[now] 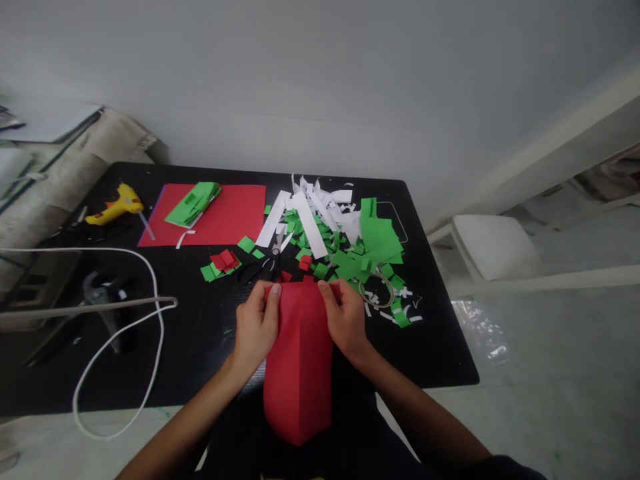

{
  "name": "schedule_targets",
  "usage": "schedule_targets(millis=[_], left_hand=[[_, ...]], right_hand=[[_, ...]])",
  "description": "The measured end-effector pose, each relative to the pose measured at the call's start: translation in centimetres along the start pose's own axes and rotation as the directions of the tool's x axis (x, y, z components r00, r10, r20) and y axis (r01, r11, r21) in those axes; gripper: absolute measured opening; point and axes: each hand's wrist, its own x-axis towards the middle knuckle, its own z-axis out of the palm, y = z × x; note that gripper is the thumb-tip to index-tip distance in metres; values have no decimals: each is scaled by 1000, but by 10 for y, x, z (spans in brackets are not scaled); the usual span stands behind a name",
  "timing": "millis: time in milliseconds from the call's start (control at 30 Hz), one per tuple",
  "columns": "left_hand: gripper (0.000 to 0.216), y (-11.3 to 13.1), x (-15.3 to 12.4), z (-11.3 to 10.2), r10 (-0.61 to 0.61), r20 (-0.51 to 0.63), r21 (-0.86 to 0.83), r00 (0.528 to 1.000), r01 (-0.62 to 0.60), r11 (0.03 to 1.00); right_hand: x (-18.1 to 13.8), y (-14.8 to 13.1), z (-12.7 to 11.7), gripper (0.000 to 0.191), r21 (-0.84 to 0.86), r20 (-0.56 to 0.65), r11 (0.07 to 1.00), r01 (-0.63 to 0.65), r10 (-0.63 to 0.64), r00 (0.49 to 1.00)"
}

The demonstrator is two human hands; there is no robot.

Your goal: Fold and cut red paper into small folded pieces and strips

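Observation:
A sheet of red paper (300, 367) with a crease down its middle hangs over the table's front edge. My left hand (256, 321) pinches its upper left corner between thumb and fingers. At the upper right corner, my right hand (346, 321) grips the sheet the same way. Just beyond the sheet lie black-handled scissors (265, 265), their handles toward me. A small red paper piece (305, 263) rests near the sheet's top edge, among cut green paper pieces (350, 264).
White paper strips (310, 223) and scraps pile at the table's back. Left of them, a folded green paper stack (194, 204) lies on red sheets (235, 213). A yellow glue gun (117, 205), pliers (103, 303) and a looping white cable (159, 333) occupy the left. A white stool (493, 247) stands right.

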Motion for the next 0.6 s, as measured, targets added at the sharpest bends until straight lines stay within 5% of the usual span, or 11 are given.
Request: schedule_targets(millis=[167, 333, 600], left_hand=[[35, 3, 13, -8, -126, 114, -271, 985, 153, 950], [45, 10, 26, -10, -265, 383, -518, 885, 443, 732], [48, 6, 20, -10, -210, 374, -460, 903, 378, 803]], right_hand=[[8, 0, -4, 40, 77, 111, 993, -85, 76, 991], [16, -2, -6, 35, 216, 185, 960, -179, 140, 973], [15, -8, -11, 29, 347, 339, 881, -320, 200, 919]])
